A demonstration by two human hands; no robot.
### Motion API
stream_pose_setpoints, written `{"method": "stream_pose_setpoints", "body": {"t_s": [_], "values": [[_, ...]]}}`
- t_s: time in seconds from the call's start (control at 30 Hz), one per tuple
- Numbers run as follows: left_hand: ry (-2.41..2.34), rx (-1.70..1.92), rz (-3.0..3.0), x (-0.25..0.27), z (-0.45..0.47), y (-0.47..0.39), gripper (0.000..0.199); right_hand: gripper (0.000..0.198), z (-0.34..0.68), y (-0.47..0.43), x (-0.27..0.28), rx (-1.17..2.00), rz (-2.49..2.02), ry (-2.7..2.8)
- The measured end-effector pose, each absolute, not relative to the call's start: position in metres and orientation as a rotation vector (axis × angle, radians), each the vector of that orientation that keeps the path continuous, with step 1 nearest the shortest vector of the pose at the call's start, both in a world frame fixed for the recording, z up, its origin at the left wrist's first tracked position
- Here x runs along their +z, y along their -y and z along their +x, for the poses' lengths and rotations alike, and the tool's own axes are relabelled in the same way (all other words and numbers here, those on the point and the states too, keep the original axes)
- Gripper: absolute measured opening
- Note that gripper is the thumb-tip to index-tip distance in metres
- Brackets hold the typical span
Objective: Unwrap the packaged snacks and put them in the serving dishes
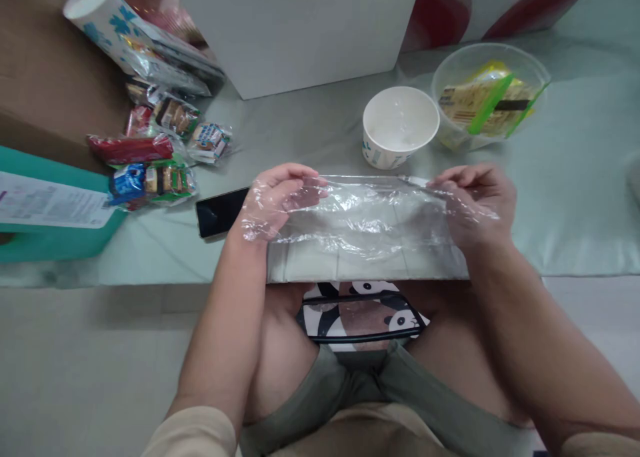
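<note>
A sheet of thin clear plastic film stretches, wrinkled and shiny, between my two hands above the table's front edge. My left hand grips its left end, with film lying over the fingers and the side of the hand. At the other end my right hand pinches the film's upper corner, its fingers curled. Just beyond the film stands an upright white paper bowl with a blue pattern. A dark phone lies beside my left hand, partly hidden behind it.
Behind the bowl, a clear round plastic tub holds yellow packets. Several wrapped snacks lie at the left, near a tilted paper cup stack and a teal box. A large white box stands at the back. A panda-print item rests between the knees.
</note>
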State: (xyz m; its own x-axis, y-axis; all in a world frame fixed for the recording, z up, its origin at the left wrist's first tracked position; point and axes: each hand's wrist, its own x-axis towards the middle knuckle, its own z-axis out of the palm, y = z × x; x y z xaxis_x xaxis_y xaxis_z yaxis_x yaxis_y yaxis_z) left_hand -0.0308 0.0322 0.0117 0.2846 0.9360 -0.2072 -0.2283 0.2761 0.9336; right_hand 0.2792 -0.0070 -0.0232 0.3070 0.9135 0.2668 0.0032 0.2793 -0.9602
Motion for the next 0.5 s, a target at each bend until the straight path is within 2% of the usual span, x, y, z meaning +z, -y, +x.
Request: {"method": "stream_pose_setpoints", "body": {"t_s": [0.13, 0.3, 0.4, 0.5], "values": [[-1.065, 0.980, 1.117, 0.009, -0.032, -0.030, 0.020, 0.040, 0.277, 0.011, -0.011, 0.805, -1.119, 1.009], [-1.155, 0.873, 1.210, 0.009, -0.030, -0.030, 0.026, 0.031, 0.275, 0.010, -0.003, 0.836, -1.285, 0.883], [-1.139, 0.802, 1.211, 0.009, -0.029, -0.031, 0.019, 0.034, 0.276, 0.007, -0.001, 0.804, -1.264, 0.832], [-1.101, 0.931, 1.110, 0.012, -0.029, -0.032, 0.017, 0.041, 0.282, 0.005, -0.002, 0.834, -1.206, 0.775]]}}
